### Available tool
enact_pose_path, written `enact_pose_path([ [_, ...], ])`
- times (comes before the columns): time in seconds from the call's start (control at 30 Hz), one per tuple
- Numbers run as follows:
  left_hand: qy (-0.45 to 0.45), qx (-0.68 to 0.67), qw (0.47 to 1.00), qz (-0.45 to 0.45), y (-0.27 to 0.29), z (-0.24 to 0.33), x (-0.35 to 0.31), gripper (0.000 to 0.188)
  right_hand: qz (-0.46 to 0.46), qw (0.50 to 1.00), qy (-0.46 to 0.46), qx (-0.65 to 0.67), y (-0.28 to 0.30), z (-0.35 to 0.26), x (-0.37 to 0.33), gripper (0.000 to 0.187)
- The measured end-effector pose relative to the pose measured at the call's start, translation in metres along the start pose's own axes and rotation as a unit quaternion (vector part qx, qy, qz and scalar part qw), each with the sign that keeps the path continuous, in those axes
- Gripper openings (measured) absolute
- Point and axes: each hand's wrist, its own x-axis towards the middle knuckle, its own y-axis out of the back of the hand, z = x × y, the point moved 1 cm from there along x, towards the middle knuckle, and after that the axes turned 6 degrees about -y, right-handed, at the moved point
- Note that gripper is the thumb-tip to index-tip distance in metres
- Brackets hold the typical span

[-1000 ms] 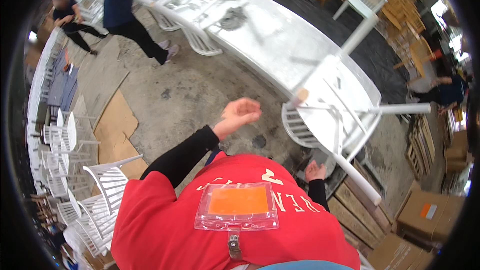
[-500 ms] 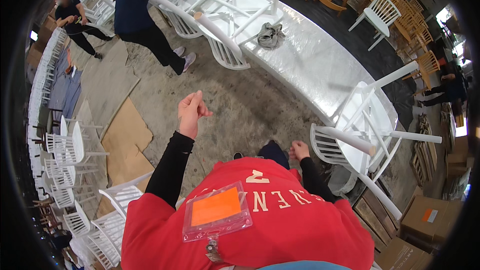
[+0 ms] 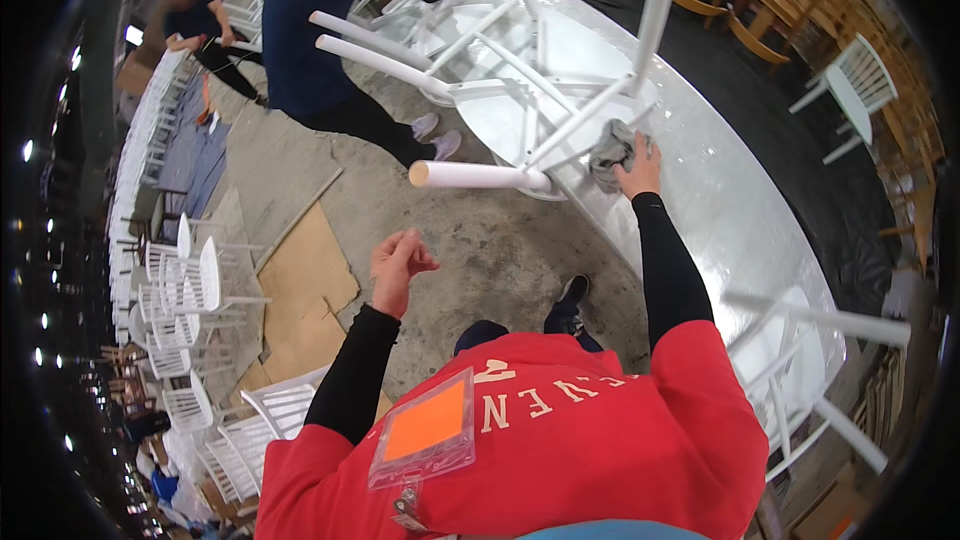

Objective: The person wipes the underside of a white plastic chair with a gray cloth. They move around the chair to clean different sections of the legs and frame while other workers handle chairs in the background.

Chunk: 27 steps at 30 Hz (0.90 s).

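Observation:
My right hand [image 3: 640, 170] reaches over a crumpled grey rag [image 3: 608, 155] on the plastic-covered table. Its fingers are apart, with the thumb over the rag's near edge and the fingertips along its right side. Just left of the rag, a white chair [image 3: 545, 105] lies upside down on the table, legs sticking up and outward. One leg with a bare wood end [image 3: 450, 175] points toward me past the table edge. In front of my body, above the floor, my left hand [image 3: 398, 268] is loosely closed, fingertips near the thumb, with nothing visible in it.
Another upturned white chair [image 3: 795, 350] rests on the table [image 3: 730, 195] to my right. A co-worker in dark clothes [image 3: 320, 30] leans over the table's far left end. White chairs [image 3: 200, 285] stand at left by cardboard sheets [image 3: 305, 280]. Wooden chairs [image 3: 790, 0] crowd the far right.
My right hand has risen from beside my body and come onto the grey rag. My left hand stays in front of me. The view has shifted toward the left part of the table.

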Motion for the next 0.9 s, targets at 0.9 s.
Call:
enact_pose_path([
  [0.9, -0.020, -0.071, 0.983, -0.167, 0.114, 0.108, 0.435, 0.027, 0.056, 0.559, -0.482, 0.672, -0.127, -0.142, 0.043, 0.036],
])
